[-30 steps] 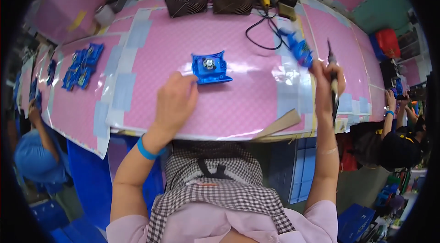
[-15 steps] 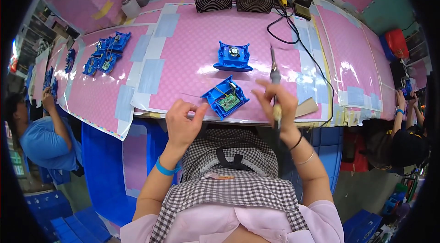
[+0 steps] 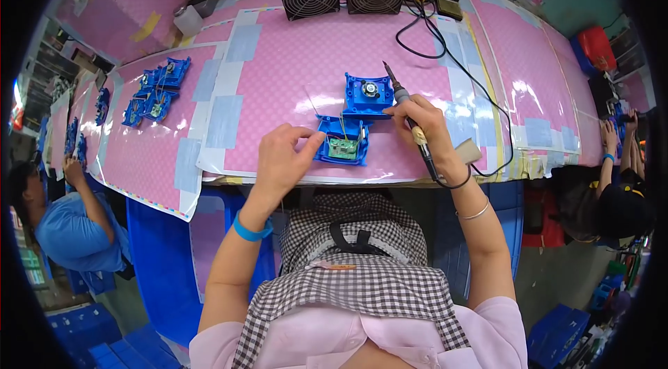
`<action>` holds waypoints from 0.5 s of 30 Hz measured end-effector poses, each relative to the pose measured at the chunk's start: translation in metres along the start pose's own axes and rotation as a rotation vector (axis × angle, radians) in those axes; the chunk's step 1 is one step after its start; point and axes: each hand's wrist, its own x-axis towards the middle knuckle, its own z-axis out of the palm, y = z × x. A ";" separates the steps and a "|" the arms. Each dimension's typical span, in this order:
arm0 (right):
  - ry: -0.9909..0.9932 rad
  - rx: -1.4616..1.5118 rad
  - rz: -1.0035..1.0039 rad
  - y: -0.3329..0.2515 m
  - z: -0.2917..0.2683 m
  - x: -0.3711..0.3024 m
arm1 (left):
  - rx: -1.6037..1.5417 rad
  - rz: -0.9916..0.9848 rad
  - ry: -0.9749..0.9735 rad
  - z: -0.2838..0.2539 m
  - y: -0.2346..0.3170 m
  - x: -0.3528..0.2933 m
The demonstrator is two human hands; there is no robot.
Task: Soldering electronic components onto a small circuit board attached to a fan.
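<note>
Pink table (image 3: 278,56): nearer blue shell (image 3: 332,129), open, green board (image 3: 342,150) bare, before you; farther blue shell (image 3: 355,95), open, round speaker (image 3: 369,90) bare, just beyond. Neither closed up yet. Your right hand (image 3: 426,118): wrapped around a soldering iron (image 3: 401,95). Your left hand (image 3: 285,156): at the nearer blue shell's left edge, pinch unclear.

"What colour are the shells (image 3: 356,99)?"
"Blue, the near one with a green board (image 3: 342,150)."
"And the iron (image 3: 401,95)?"
"Grey and black, with a yellowish band (image 3: 418,135); its cord (image 3: 511,136) is black."
"The mat (image 3: 292,52)?"
"Pink, faintly checked, with pale blue tape (image 3: 224,113)."
"And the apron (image 3: 348,297)?"
"Black-and-white check, over a pale pink shirt (image 3: 299,341)."
</note>
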 end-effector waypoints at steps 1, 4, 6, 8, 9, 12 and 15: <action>0.009 0.013 -0.032 -0.001 -0.002 -0.003 | -0.020 -0.056 -0.085 -0.003 0.000 0.002; 0.029 -0.133 0.023 -0.012 0.000 -0.005 | -0.090 -0.009 -0.103 0.004 0.004 -0.002; 0.042 -0.135 -0.031 -0.014 0.008 -0.008 | -0.078 -0.008 -0.115 0.008 0.009 -0.006; 0.075 -0.072 -0.092 -0.023 0.010 -0.009 | -0.044 0.033 -0.077 0.011 0.014 -0.010; 0.079 -0.070 -0.088 -0.025 0.009 -0.012 | -0.040 0.035 -0.082 0.006 0.016 -0.009; 0.319 0.071 0.035 -0.032 -0.007 -0.027 | -0.395 -0.190 0.167 -0.020 0.033 -0.001; 0.486 0.374 0.136 -0.045 -0.024 -0.030 | -0.523 -0.132 0.086 -0.034 0.037 0.010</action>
